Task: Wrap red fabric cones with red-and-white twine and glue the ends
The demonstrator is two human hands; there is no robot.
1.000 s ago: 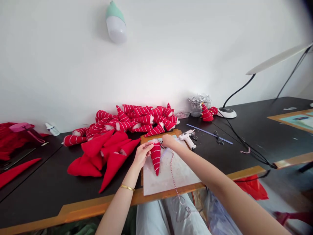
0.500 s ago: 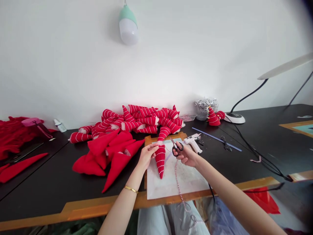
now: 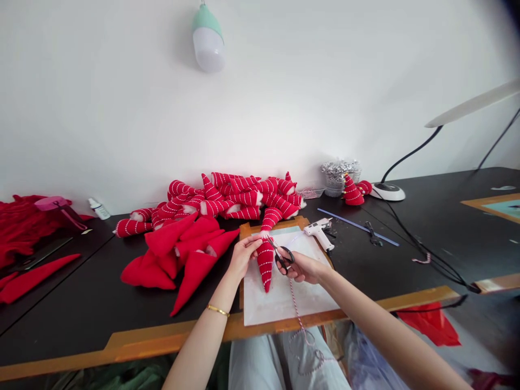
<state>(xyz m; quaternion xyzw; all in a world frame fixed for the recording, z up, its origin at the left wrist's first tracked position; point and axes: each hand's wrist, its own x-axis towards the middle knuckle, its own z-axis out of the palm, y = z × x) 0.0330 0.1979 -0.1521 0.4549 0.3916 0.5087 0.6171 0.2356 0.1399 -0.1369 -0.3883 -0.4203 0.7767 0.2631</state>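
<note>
My left hand pinches the wide end of a red stuffed fabric cone wound with red-and-white cord. The cone lies on a white sheet, its tip toward me. Black-handled scissors are in my right hand, their blades at the cone's wide end beside my left fingertips. Whether the blades are parted I cannot tell. A loose length of red-and-white twisted cord hangs from beneath the scissors over the table edge onto my lap.
Behind lies a pile of cord-wrapped cones; plain red cones sit to the left. A white glue gun, a blue-violet strip and a desk lamp stand or lie right. Black cables cross the table there.
My right hand has brought the scissors left and slightly down, so the blades now reach the cone's wide end. My left hand keeps its hold there.
</note>
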